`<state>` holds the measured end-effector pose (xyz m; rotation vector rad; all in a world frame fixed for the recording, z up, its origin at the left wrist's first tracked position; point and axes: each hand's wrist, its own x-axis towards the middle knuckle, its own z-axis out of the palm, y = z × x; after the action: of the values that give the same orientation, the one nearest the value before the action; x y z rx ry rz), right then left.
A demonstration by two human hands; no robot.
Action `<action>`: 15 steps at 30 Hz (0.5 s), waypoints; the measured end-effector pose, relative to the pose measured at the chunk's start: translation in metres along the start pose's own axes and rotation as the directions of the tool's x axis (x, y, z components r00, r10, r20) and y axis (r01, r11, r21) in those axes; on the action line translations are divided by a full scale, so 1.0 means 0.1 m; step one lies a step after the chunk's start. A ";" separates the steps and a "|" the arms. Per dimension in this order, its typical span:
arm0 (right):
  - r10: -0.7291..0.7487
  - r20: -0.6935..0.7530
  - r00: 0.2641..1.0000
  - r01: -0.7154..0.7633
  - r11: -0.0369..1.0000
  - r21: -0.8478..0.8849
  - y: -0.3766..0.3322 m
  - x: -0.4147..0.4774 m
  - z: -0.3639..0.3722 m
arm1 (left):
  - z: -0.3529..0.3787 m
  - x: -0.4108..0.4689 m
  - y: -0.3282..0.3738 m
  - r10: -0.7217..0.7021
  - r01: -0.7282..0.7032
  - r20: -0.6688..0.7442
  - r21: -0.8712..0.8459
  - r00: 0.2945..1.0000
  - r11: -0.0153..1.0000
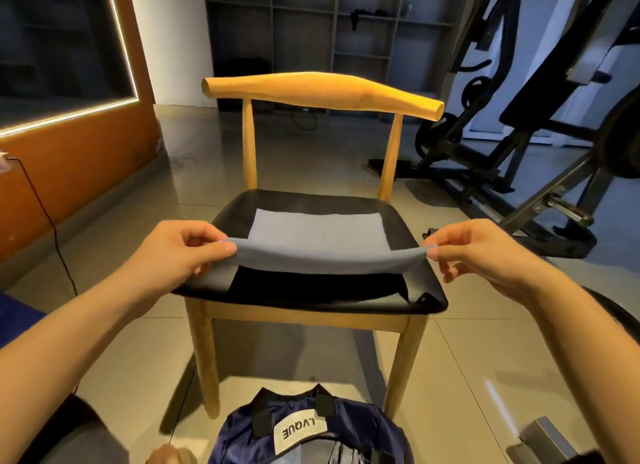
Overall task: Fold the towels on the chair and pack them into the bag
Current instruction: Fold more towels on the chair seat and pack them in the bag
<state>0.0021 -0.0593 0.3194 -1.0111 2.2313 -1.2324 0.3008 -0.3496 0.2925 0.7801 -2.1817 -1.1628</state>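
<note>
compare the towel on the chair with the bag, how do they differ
The towel is pale blue; the bag is dark navy with black straps and a white label. The towel lies on the chair seat, its near edge pinched up by the left hand and right hand; the bag sits on the floor, unheld. Both are blue fabric.

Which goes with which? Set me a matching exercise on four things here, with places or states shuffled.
1. light blue cloth towel
2. navy fabric bag with a white label
3. wooden chair with a black padded seat
4. right hand

a. on the tiled floor, before the chair
b. pinches the towel's right end
c. near edge lifted, rest flat on the seat
d. bears the towel

Pairs: 1-c; 2-a; 3-d; 4-b
</note>
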 end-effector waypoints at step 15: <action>0.128 -0.244 0.961 -0.076 0.974 0.213 0.00 1.75 0.21 | 0.54 1.78 -0.29 -0.345 0.267 -0.098 -0.453 0.933 0.851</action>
<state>-0.1003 -0.2025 0.3083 -0.6822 2.2538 -1.5818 0.1487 -0.4592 0.2755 1.0088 -1.5986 -1.6010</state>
